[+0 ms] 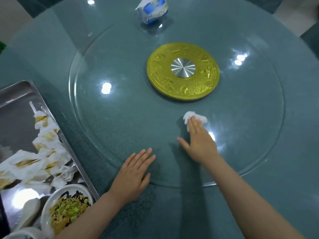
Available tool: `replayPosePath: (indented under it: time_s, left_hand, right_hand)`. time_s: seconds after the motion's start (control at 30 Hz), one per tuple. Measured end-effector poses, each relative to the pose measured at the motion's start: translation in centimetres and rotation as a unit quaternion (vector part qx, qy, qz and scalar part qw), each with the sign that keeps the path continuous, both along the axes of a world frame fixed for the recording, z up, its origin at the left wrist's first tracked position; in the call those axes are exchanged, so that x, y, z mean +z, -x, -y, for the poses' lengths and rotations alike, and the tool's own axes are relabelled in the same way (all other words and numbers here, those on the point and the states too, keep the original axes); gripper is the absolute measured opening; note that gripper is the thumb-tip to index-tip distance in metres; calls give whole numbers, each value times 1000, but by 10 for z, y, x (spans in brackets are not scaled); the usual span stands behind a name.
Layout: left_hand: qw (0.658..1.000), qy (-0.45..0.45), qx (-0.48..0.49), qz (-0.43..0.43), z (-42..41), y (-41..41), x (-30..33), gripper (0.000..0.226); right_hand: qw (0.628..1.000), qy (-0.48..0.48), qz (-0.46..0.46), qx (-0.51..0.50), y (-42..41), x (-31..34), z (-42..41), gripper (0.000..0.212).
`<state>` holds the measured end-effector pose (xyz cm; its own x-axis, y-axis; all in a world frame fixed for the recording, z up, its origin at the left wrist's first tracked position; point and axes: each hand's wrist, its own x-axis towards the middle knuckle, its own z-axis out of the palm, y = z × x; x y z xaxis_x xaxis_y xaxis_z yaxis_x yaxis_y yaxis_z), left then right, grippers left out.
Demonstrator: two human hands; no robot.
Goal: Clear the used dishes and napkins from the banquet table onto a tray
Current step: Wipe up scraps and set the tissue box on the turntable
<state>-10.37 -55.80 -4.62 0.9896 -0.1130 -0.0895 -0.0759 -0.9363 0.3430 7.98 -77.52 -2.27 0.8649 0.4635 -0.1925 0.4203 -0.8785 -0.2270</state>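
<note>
The right hand (198, 140), fingers straight, presses a crumpled napkin (195, 118) to the glass turntable (241, 118); the left hand (133, 176) lies flat and empty beside it, tray (57, 131) further left.

Round clear glass turntable (120, 118): glossy, smooth, strong glare. Teal tabletop (172, 213) underneath: fine speckled texture. Gold embossed metal hub disc (203, 87), brushed steel centre cap (183, 68). Rectangular stainless tray (17, 94): shiny. Crumpled white paper napkins (44, 152): matt, stained.

Right hand (198, 144) presses napkin (195, 118) onto glass turntable (120, 118).
</note>
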Motion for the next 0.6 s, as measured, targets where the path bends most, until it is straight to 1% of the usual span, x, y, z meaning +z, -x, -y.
replayPosePath:
  time_s: [0.07,0.1,0.17,0.3,0.4,0.5,0.6]
  left_hand:
    - [1000,-2,1,-3,3,1,1,57]
    - [1000,-2,2,-4,4,1,1,57]
    - [1000,-3,4,-5,7,1,1,56]
    - [1000,3,5,-5,9,2,-1,56]
    - [1000,-4,1,-5,6,2,-2,56]
    - [1000,-1,-1,-8,5,2,-2,56]
    - [1000,-4,-3,-10,2,1,-1,55]
  right_hand:
    - [997,17,-2,-71,-53,2,-1,89]
    - [996,30,4,-82,-68,2,-3,88]
    - [995,30,10,-90,-72,2,-7,82]
    - [997,-10,21,-77,-13,0,2,79]
    - [998,-26,26,-55,49,3,17,71]
    - [997,-52,32,-55,104,1,29,65]
    - [996,-48,33,-64,139,-1,33,57]
